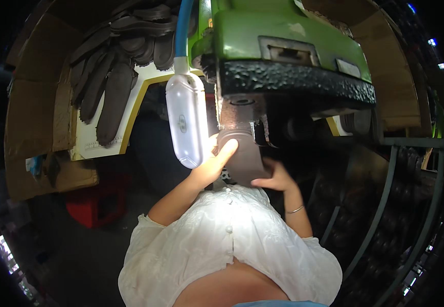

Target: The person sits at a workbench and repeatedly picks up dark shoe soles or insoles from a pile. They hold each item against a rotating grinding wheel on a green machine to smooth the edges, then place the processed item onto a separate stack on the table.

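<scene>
A dark grey-brown shoe sole is held between my two hands, its far end up under the head of a green machine. My left hand grips its left side, thumb lying on top. On the right edge near the close end is my right hand, thumb at the rim and fingers partly hidden behind the sole. Where the sole meets the machine's working part, shadow and dusty metal make contact hard to see. A white translucent lamp hangs from a blue tube just left of my left hand.
Several dark soles are heaped on a white, yellow-edged table at the far left. Cardboard stands beside them. A red stool sits low on the left. At right is a green metal rack with dark items inside.
</scene>
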A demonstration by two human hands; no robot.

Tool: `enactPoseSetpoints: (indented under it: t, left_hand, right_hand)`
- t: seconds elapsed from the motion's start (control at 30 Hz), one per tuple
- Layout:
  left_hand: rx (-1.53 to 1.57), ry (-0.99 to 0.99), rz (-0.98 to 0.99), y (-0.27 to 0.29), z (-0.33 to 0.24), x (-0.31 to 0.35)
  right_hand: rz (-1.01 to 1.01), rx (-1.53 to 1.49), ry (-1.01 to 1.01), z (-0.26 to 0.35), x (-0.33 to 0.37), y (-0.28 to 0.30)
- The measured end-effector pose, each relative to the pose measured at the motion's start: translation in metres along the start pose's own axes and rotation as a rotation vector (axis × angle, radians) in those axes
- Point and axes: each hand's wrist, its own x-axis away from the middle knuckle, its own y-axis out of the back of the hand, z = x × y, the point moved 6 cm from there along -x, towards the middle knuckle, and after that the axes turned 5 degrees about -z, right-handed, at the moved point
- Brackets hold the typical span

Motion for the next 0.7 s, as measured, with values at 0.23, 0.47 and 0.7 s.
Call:
enactPoseSetpoints:
  t: [0.23,0.47,0.7]
  left_hand:
    - [-0.085,0.055,-0.057,0.015,0.006,0.004]
    - [-0.050,-0.118,-0.199,0.063,-0.022,0.011]
    - [-0.048,0.055,-0.263,0.141,-0.009,0.020]
  right_hand:
    - [-0.480,-0.787,0.266,0.032,-0.003,0.101]
    - [-0.464,-0.887,0.397,0.083,-0.024,0.046]
    - [-0.291,-0.540,0.411,0.106,-0.045,-0.011]
